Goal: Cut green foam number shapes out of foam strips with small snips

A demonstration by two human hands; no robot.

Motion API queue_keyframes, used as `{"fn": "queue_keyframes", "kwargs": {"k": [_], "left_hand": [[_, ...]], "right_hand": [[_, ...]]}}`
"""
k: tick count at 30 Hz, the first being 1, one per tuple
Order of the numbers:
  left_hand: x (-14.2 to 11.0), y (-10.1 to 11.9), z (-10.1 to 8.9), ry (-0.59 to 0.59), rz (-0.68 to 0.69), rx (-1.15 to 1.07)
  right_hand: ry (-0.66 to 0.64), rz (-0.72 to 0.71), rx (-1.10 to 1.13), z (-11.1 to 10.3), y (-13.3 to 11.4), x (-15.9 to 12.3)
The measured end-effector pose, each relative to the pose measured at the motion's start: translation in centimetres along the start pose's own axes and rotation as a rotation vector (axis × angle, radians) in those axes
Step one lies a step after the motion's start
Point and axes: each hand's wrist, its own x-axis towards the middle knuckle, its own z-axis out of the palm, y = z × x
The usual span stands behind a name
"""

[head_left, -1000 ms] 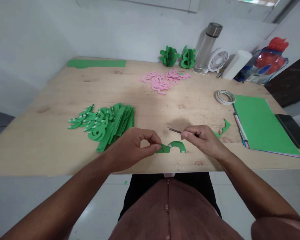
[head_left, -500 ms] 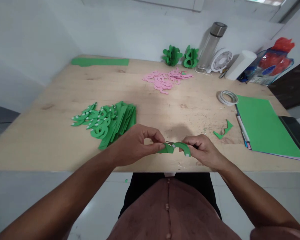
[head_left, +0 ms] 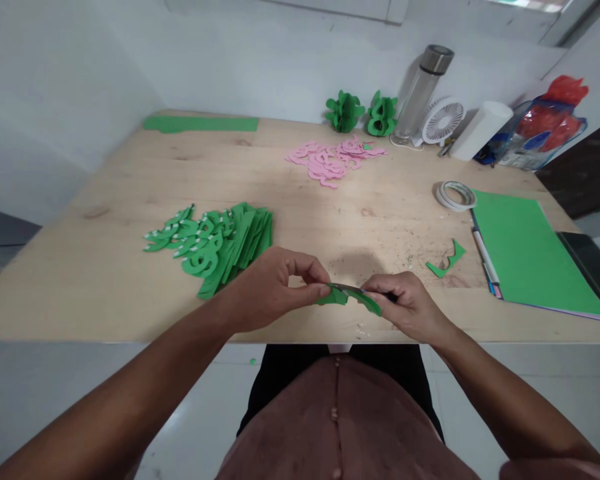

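Between finger and thumb, my left hand pinches one end of a curved green paper cutout, which carried small white patches in the earlier view. My right hand is closed on a dark-handled tool with a thin metal blade. That blade lies along the upper edge of the cutout, pointing toward my left fingertips. Its exact kind I cannot tell. The right thumb and fingers are close to the cutout's right end. Left of my hands lies a pile of green cutouts with white patches, beside stacked green strips.
Pink cutouts lie further back, near two green paper figures. A bottle and a small fan stand by the wall. To the right are a tape roll, a green scrap, green sheets and a phone.
The cutout has tilted, so its right end shows narrower and its white patches are mostly out of sight. More of the blade shows along its top edge. The left hand stays almost still.
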Motion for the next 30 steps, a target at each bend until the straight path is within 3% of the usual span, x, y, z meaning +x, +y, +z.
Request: {"fn": "queue_keyframes", "kwargs": {"k": [30], "left_hand": [[0.2,1.0,-0.6,-0.027,0.024,-0.022]], "right_hand": [[0.038,0.006,0.052,0.5,-0.3,0.1]]}}
